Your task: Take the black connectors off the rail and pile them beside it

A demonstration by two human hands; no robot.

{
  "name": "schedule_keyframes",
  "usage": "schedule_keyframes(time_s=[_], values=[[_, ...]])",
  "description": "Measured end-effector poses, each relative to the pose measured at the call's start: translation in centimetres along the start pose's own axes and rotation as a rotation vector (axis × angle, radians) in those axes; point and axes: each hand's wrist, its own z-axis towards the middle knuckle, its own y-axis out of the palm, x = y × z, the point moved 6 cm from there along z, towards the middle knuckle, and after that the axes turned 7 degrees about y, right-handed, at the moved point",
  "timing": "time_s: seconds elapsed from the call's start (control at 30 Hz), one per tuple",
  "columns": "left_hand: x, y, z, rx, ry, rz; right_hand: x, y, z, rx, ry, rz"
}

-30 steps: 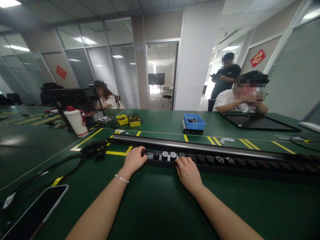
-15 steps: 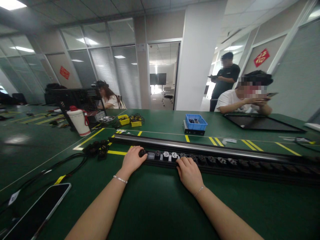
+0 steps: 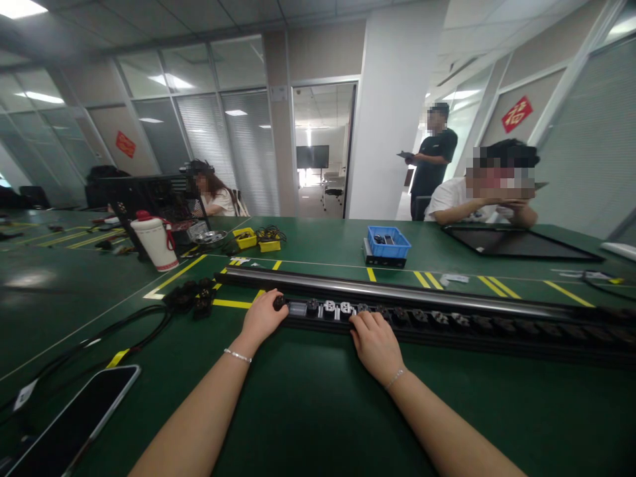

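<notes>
Flanking hands point(image 3: 318, 331): phone point(image 3: 74, 417) (left), blue bin point(image 3: 389, 242).

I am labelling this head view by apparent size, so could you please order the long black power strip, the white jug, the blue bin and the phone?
1. Long black power strip, by far the largest.
2. Phone, though it is nearest the camera and cut off at the frame edge, so its rank is unsure.
3. White jug.
4. Blue bin, close to the jug.

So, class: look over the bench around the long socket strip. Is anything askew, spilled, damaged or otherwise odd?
Nothing stands out. The socket strip lies flat along the table, both hands, left and right, rest on its near edge, and the cables and phone lie tidy, with no spill visible.
</notes>
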Motion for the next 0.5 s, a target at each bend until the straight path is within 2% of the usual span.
schedule_keyframes(time_s=[0.5], values=[[-0.87,-0.39,0.07,-0.016,-0.161,-0.087,-0.09,0.05,0.05,0.001,0.002,-0.008]])
